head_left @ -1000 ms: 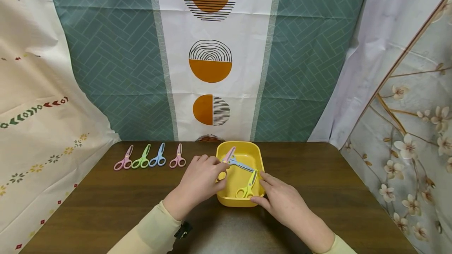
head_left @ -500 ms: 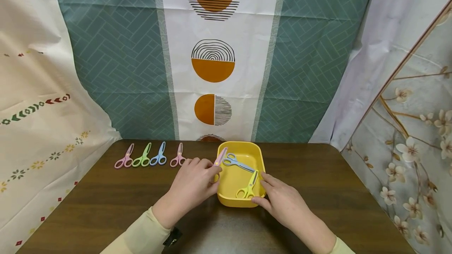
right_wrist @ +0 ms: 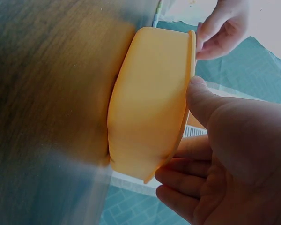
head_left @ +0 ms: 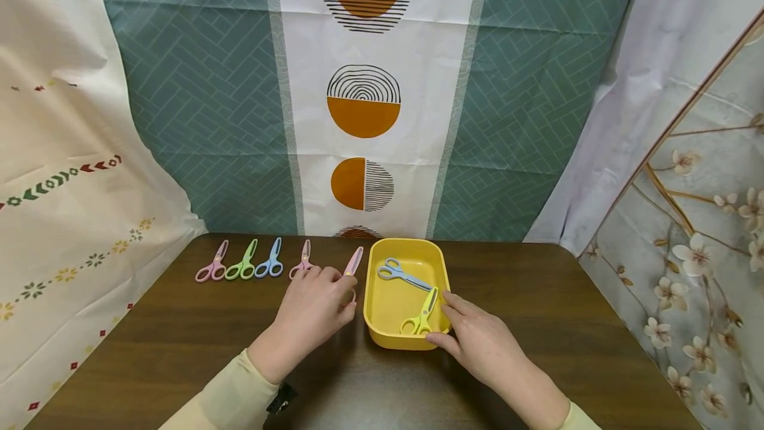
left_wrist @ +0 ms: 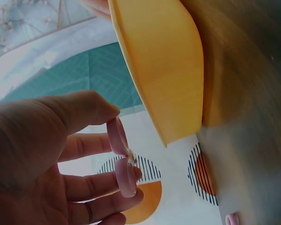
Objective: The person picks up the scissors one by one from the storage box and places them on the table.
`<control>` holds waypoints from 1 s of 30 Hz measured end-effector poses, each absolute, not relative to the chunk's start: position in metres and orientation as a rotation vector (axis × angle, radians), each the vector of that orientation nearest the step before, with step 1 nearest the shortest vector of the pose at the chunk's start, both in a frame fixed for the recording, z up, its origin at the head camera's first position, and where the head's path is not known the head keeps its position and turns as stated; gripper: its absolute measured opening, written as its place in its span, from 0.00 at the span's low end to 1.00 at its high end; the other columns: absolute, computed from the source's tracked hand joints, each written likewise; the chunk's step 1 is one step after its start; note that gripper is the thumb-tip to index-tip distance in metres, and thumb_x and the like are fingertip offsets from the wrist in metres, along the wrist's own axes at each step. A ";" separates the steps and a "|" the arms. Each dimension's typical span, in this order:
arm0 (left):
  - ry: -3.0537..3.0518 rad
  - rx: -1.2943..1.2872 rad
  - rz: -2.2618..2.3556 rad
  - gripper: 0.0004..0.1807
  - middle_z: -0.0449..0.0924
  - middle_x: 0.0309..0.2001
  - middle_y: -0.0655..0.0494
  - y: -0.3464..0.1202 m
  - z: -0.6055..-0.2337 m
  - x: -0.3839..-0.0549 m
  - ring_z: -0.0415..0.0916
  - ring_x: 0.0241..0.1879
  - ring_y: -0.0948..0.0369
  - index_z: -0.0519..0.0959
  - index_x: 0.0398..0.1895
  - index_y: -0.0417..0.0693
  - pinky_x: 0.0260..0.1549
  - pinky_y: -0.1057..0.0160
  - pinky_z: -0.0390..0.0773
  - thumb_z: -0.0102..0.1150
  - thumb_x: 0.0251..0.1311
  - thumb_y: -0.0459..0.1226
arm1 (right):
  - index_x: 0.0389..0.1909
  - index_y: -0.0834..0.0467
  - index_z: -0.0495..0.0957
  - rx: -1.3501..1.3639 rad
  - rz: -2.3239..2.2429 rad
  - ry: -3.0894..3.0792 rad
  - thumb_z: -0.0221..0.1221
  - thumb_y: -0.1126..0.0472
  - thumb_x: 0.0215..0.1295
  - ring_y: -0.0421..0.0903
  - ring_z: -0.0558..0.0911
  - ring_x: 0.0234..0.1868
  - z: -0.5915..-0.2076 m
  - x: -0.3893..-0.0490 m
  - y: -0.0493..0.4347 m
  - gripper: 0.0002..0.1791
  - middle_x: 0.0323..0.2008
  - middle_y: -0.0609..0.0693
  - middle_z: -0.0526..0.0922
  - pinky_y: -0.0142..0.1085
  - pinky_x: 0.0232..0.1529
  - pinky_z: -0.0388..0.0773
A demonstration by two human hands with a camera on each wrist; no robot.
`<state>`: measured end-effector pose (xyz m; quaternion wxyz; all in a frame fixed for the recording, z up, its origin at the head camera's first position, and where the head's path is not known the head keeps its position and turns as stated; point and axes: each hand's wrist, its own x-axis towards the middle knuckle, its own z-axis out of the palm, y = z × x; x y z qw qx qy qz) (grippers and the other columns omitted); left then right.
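Note:
Pink scissors [head_left: 354,261] are pinched in my left hand [head_left: 312,305], blade end pointing away, just left of a yellow tray [head_left: 402,342]. The left wrist view shows thumb and fingers about the pink handle loops [left_wrist: 125,176], off the table. My right hand [head_left: 482,338] holds the tray at its near right corner, thumb on the near rim and fingers along the right side. Inside the tray lie blue scissors [head_left: 392,272] toward the back and yellow-green scissors [head_left: 422,314] near the front right.
At the table's back left a row holds pink scissors [head_left: 211,267], green scissors [head_left: 241,267], blue scissors [head_left: 270,264] and another pink pair [head_left: 304,257], partly behind my left hand. Dark wooden tabletop [head_left: 531,297] surrounds the tray. Patterned cloths [head_left: 507,118] hang behind and beside.
My left hand has carried the pink scissors leftward, out from over the tray to beside it. The right hand stays on the tray, and the scissors inside lie as before.

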<state>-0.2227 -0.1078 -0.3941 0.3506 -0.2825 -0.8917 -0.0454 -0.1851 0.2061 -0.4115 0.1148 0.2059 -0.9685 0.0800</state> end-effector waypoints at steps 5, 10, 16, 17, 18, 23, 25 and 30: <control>-2.304 -0.689 -0.088 0.10 0.86 0.32 0.50 -0.111 -0.396 -0.226 0.83 0.32 0.45 0.85 0.33 0.52 0.39 0.40 0.79 0.80 0.53 0.38 | 0.68 0.66 0.83 0.601 0.235 -2.838 0.70 0.35 0.71 0.58 0.82 0.71 -0.412 -0.185 0.207 0.42 0.74 0.60 0.79 0.55 0.64 0.82; -2.363 -0.657 -0.047 0.09 0.85 0.31 0.50 -0.114 -0.398 -0.228 0.83 0.32 0.46 0.86 0.35 0.52 0.40 0.40 0.79 0.80 0.54 0.40 | 0.68 0.66 0.83 0.606 0.239 -2.839 0.70 0.35 0.71 0.58 0.82 0.71 -0.412 -0.185 0.207 0.41 0.73 0.60 0.79 0.55 0.64 0.82; -2.443 -0.620 -0.020 0.09 0.83 0.29 0.49 -0.116 -0.401 -0.231 0.83 0.32 0.45 0.87 0.36 0.51 0.43 0.39 0.81 0.79 0.57 0.40 | 0.68 0.66 0.83 0.600 0.244 -2.845 0.70 0.35 0.71 0.58 0.82 0.71 -0.412 -0.185 0.206 0.41 0.73 0.61 0.79 0.55 0.64 0.82; -2.450 -0.624 -0.016 0.09 0.82 0.28 0.50 -0.116 -0.402 -0.232 0.82 0.31 0.46 0.87 0.35 0.52 0.42 0.38 0.81 0.79 0.57 0.41 | 0.68 0.66 0.83 0.599 0.246 -2.846 0.71 0.36 0.71 0.58 0.82 0.71 -0.412 -0.185 0.206 0.41 0.73 0.61 0.79 0.56 0.64 0.82; -2.461 -0.626 -0.014 0.08 0.81 0.27 0.50 -0.116 -0.403 -0.232 0.81 0.30 0.46 0.87 0.35 0.52 0.42 0.38 0.80 0.79 0.57 0.41 | 0.68 0.66 0.83 0.598 0.248 -2.847 0.71 0.36 0.71 0.58 0.82 0.71 -0.411 -0.186 0.206 0.41 0.73 0.61 0.79 0.56 0.64 0.82; -2.483 -0.638 -0.006 0.08 0.79 0.26 0.50 -0.115 -0.408 -0.234 0.80 0.29 0.46 0.86 0.33 0.51 0.38 0.39 0.79 0.78 0.58 0.40 | 0.68 0.66 0.83 0.606 0.248 -2.838 0.71 0.36 0.71 0.58 0.82 0.71 -0.411 -0.186 0.207 0.41 0.73 0.61 0.79 0.56 0.65 0.82; -2.490 -0.638 -0.006 0.08 0.80 0.26 0.49 -0.114 -0.409 -0.233 0.80 0.29 0.45 0.86 0.33 0.51 0.36 0.40 0.78 0.77 0.58 0.40 | 0.68 0.66 0.83 0.610 0.243 -2.831 0.70 0.36 0.71 0.58 0.81 0.71 -0.411 -0.186 0.207 0.41 0.73 0.61 0.79 0.55 0.65 0.82; -2.519 -0.645 0.001 0.08 0.80 0.26 0.48 -0.113 -0.412 -0.234 0.79 0.28 0.45 0.85 0.33 0.51 0.32 0.43 0.77 0.78 0.57 0.40 | 0.68 0.67 0.83 0.617 0.241 -2.824 0.70 0.36 0.71 0.58 0.81 0.71 -0.411 -0.186 0.207 0.41 0.73 0.61 0.79 0.55 0.65 0.81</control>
